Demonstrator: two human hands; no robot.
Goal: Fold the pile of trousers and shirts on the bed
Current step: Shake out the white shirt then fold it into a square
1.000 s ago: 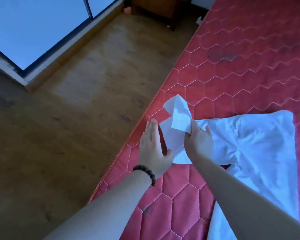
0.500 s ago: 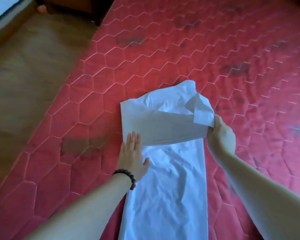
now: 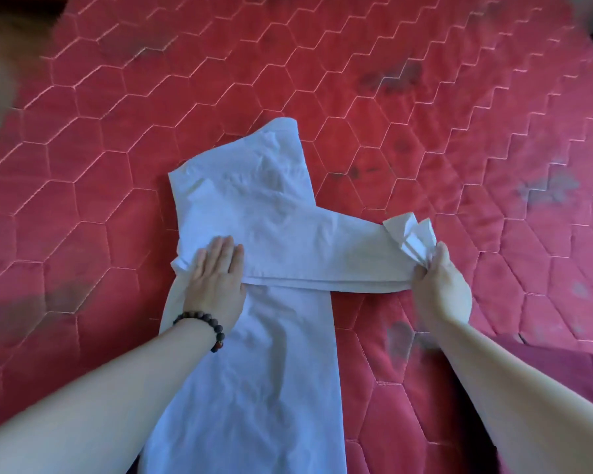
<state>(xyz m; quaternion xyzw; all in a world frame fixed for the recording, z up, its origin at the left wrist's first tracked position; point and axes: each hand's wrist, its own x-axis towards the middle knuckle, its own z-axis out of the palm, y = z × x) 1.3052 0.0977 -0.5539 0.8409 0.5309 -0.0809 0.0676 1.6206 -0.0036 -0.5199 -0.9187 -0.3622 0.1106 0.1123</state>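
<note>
The white garment (image 3: 254, 234) lies mid-bed (image 3: 117, 131). The left hand (image 3: 216, 271) presses it flat, fingers straight; the right hand (image 3: 439, 285) pinches the bunched end. Keep the anchor firm, draw the fabric taut, align edges before creasing.

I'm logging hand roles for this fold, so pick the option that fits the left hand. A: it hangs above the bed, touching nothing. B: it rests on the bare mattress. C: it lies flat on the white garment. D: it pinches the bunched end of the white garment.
C: the left hand lies palm down, fingers straight, on the white garment, while the right hand pinches the bunched end.
</note>
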